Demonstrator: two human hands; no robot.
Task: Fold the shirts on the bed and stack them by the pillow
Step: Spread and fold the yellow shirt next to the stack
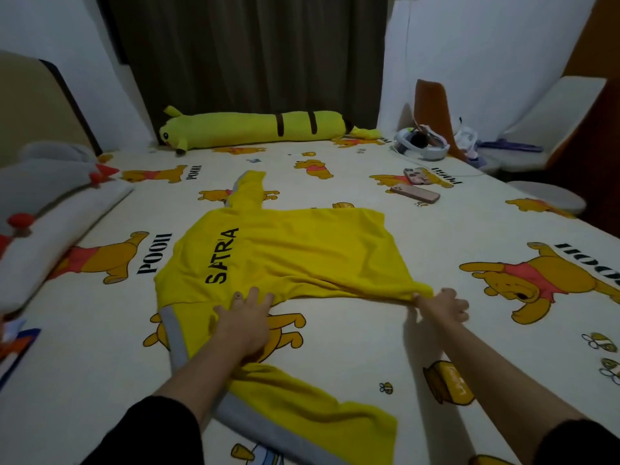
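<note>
we are at the spreading step: the yellow shirt [285, 253] lies back-up mid-bed [436, 330]. our left hand [243, 318] presses flat on it, fingers straight; our right hand [443, 305] pinches the hem corner. next we judge a sleeve fold inward.

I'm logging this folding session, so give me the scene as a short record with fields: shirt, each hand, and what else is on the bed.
shirt: yellow jersey with grey trim, spread on the cartoon-bear bedsheet, lettering up
left hand: flat, pressing the jersey's near edge
right hand: grip pinching the hem corner
also on bed: long yellow plush toy, two phones, white pillow
</note>
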